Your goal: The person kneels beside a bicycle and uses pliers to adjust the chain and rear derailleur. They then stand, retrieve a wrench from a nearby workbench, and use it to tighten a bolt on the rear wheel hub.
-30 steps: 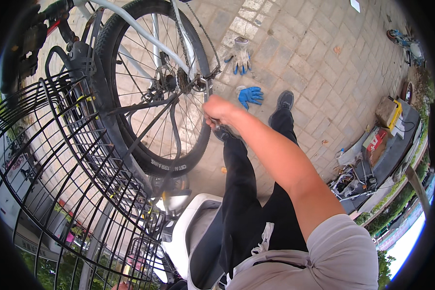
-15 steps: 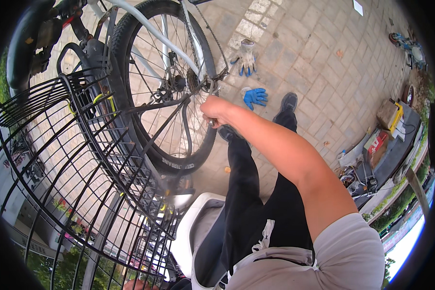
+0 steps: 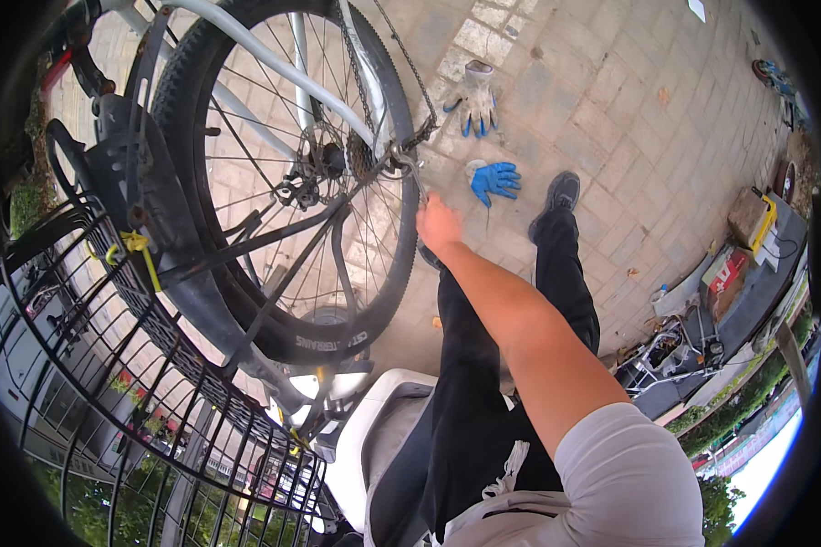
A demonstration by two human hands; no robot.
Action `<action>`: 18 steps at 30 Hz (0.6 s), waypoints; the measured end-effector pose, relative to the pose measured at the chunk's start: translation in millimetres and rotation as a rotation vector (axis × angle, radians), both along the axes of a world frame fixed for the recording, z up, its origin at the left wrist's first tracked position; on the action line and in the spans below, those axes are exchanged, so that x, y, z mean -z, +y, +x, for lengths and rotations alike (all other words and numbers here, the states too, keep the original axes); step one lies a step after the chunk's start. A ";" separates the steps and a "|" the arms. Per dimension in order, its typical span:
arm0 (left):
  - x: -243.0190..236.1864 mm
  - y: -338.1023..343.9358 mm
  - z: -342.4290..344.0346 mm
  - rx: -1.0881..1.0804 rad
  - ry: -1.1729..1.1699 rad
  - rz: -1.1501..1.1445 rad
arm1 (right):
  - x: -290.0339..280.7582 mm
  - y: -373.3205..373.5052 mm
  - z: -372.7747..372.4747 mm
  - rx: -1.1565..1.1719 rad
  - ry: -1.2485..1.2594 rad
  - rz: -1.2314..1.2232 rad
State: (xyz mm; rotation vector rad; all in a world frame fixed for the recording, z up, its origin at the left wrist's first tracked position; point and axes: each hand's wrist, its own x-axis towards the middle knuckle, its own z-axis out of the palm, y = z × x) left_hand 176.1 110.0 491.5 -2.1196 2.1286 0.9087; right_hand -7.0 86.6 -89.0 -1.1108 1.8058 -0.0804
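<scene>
My right hand (image 3: 440, 224) is closed around a metal wrench (image 3: 417, 179) beside the rear wheel of a bicycle. The wrench's far end meets the axle area (image 3: 398, 160), where frame, rack stay and chain come together; its exact fit there is too small to make out. The rear wheel (image 3: 395, 273) has a wide black tyre, spokes, a disc rotor (image 3: 322, 157) and a sprocket cluster. From the axle area the chain (image 3: 410, 64) runs up the picture, next to the pale frame tube (image 3: 274, 66). My left hand is out of view.
A black wire basket (image 3: 155, 401) fills the lower left. Two work gloves, one pale with blue fingertips (image 3: 476, 100) and one blue (image 3: 495, 182), lie on the paving. Boxes (image 3: 730, 278) and loose metal parts (image 3: 670, 351) sit at the right. A white seat-like shell (image 3: 374, 401) stands by my legs.
My right hand has moved right and slightly down in the picture, and the wrench shows more clearly. The view has shifted. A bit of a hand at the lower edge has gone out of sight.
</scene>
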 end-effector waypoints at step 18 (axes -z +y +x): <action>11.4 1.0 1.0 -0.008 0.016 -0.021 | -43.9 -4.2 21.0 0.397 -0.171 -0.031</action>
